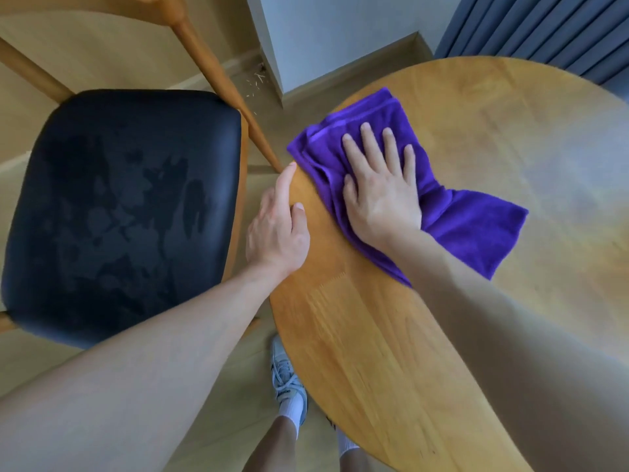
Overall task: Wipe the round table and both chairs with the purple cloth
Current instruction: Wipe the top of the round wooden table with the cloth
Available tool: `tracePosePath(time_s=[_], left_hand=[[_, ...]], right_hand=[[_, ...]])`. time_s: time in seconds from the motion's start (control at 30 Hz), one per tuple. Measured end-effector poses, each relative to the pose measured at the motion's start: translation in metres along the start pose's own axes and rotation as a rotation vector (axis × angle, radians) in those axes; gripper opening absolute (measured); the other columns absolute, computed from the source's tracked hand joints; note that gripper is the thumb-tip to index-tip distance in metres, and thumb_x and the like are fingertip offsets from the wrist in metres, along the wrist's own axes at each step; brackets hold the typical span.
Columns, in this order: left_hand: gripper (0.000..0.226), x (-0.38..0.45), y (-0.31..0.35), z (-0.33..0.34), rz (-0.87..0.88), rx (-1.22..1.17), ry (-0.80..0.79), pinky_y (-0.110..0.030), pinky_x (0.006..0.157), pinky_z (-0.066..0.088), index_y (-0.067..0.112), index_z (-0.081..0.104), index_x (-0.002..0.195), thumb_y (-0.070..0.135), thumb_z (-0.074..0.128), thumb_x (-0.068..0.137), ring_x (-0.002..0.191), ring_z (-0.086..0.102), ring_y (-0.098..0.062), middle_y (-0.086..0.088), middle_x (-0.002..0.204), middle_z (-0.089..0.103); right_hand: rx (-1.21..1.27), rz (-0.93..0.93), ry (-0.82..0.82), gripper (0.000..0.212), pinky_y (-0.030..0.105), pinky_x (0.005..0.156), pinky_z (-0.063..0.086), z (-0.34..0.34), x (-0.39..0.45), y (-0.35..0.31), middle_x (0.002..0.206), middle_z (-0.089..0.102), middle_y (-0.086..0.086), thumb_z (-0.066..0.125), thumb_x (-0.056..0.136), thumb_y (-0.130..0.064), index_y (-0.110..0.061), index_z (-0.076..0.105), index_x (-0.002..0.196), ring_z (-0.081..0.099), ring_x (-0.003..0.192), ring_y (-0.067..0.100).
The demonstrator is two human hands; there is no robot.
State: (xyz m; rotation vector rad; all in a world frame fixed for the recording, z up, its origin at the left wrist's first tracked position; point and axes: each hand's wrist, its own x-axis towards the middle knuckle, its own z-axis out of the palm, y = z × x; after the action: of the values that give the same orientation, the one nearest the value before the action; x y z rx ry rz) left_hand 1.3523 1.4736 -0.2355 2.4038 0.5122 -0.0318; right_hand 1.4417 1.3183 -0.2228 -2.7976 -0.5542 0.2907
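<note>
Wiping of the round table (391, 335) looks to be under way, judging from the head view, the only 1 given. The right hand (383, 192) lies flat on the purple cloth (469, 229), fingers straight and slightly spread, pressing it onto the wood near the table's left edge, at the centre of the frame. It clamps nothing; the palm simply bears down on the fabric. The left hand (277, 229) rests on the table's rim just beside the cloth, index finger stretched along the edge and thumb lying on the top; it appears to steady the table and holds nothing.

How much of the top has been covered I cannot tell for certain. The far part, toward the upper right of the frame, shows a pale, hazy sheen, which may be damp, glare or dust. So I judge the table as partly done at best.

Only 1 chair (119, 216) is in view, at the left of the frame, with a black padded seat in a wooden frame. Its seat carries dark and lighter blotches; whether those are wet marks or reflections is unclear. The 2nd chair is out of view, so at least that one seems left to do.

Cloth itself: a deep purple terry, loosely folded and bunched in ridges under the fingers, with 1 corner spread out toward the right and its left edge reaching the rim.
</note>
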Motion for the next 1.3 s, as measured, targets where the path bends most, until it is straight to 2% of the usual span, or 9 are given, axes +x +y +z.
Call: tracePosePath(time_s=[0.27, 0.4, 0.47, 0.57, 0.73, 0.87, 1.03, 1.17, 1.3], left_hand=[[0.068, 0.003, -0.004, 0.002, -0.018, -0.111, -0.021, -0.010, 0.090, 0.034, 0.042, 0.032, 0.158, 0.022, 0.029, 0.093, 0.126, 0.045, -0.002, 0.007, 0.155, 0.047], [0.062, 0.012, -0.007, -0.001, 0.011, -0.197, -0.020, 0.008, 0.081, 0.029, 0.033, 0.043, 0.153, 0.022, 0.031, 0.094, 0.114, 0.039, 0.013, 0.008, 0.147, 0.047], [0.055, 0.021, -0.007, -0.010, 0.054, -0.171, -0.019, 0.002, 0.083, 0.034, 0.027, 0.053, 0.145, 0.023, 0.033, 0.094, 0.111, 0.048, 0.005, 0.009, 0.140, 0.049], [0.038, 0.043, -0.007, -0.031, 0.198, -0.027, -0.050, -0.030, 0.093, 0.048, 0.019, 0.063, 0.127, 0.016, 0.041, 0.096, 0.115, 0.055, -0.011, 0.004, 0.139, 0.052], [0.038, 0.070, -0.006, -0.076, 0.462, 0.312, -0.282, -0.051, 0.114, 0.037, 0.018, 0.069, 0.123, 0.010, 0.047, 0.092, 0.145, 0.039, -0.024, 0.002, 0.165, 0.035], [0.070, 0.050, -0.018, -0.094, 0.560, 0.478, -0.442, -0.051, 0.124, 0.026, 0.021, 0.038, 0.159, 0.015, 0.053, 0.092, 0.156, 0.020, -0.017, 0.007, 0.173, 0.017], [0.124, 0.035, -0.026, -0.097, 0.717, 0.767, -0.663, -0.043, 0.128, -0.007, 0.036, -0.013, 0.163, 0.063, 0.073, 0.079, 0.156, -0.027, -0.016, 0.003, 0.168, -0.031], [0.148, 0.023, -0.012, -0.085, 0.823, 0.929, -0.742, -0.043, 0.127, -0.014, 0.029, -0.025, 0.160, 0.080, 0.076, 0.065, 0.151, -0.037, -0.020, -0.004, 0.164, -0.041], [0.130, 0.005, 0.001, -0.073, 0.773, 0.927, -0.711, -0.041, 0.127, -0.009, 0.014, -0.019, 0.161, 0.043, 0.081, 0.084, 0.156, -0.026, -0.030, -0.016, 0.165, -0.034]], right_hand=[[-0.043, -0.352, -0.156, 0.057, 0.047, 0.128, 0.000, 0.002, -0.075, 0.025, 0.171, 0.015, -0.006, 0.030, 0.106, -0.039, -0.030, 0.025, 0.162, 0.005, 0.159, 0.023], [-0.003, -0.160, -0.089, 0.059, 0.047, 0.127, 0.002, -0.003, -0.052, 0.027, 0.171, 0.014, -0.009, 0.034, 0.104, -0.042, -0.033, 0.026, 0.161, 0.006, 0.158, 0.022], [0.014, -0.001, -0.024, 0.060, 0.049, 0.127, 0.000, 0.002, -0.036, 0.009, 0.171, 0.013, -0.008, 0.032, 0.103, -0.041, -0.033, 0.024, 0.162, 0.004, 0.158, 0.023], [0.017, 0.138, -0.002, 0.062, 0.051, 0.126, -0.004, 0.012, -0.019, -0.021, 0.172, 0.007, -0.004, 0.027, 0.102, -0.041, -0.032, 0.018, 0.163, 0.000, 0.158, 0.026], [-0.012, 0.028, -0.035, 0.061, 0.054, 0.126, -0.001, 0.018, -0.042, -0.038, 0.173, 0.005, -0.001, 0.024, 0.105, -0.043, -0.030, 0.014, 0.164, -0.001, 0.158, 0.030], [-0.034, -0.183, -0.104, 0.060, 0.055, 0.126, 0.005, 0.023, -0.095, -0.044, 0.172, 0.010, -0.002, 0.029, 0.106, -0.043, -0.029, 0.020, 0.163, 0.004, 0.158, 0.030], [-0.063, -0.391, -0.205, 0.065, 0.050, 0.127, 0.001, 0.028, -0.170, -0.014, 0.172, 0.004, -0.006, 0.036, 0.105, -0.046, -0.031, 0.015, 0.164, -0.001, 0.159, 0.025], [0.018, -0.185, -0.131, 0.073, 0.048, 0.127, 0.003, 0.026, -0.183, -0.005, 0.171, 0.008, -0.011, 0.043, 0.099, -0.051, -0.032, 0.016, 0.163, 0.000, 0.159, 0.019], [0.062, 0.191, -0.003, 0.077, 0.048, 0.127, -0.006, 0.034, -0.157, -0.045, 0.172, 0.005, -0.011, 0.037, 0.096, -0.066, -0.035, 0.015, 0.163, -0.004, 0.159, 0.019]])
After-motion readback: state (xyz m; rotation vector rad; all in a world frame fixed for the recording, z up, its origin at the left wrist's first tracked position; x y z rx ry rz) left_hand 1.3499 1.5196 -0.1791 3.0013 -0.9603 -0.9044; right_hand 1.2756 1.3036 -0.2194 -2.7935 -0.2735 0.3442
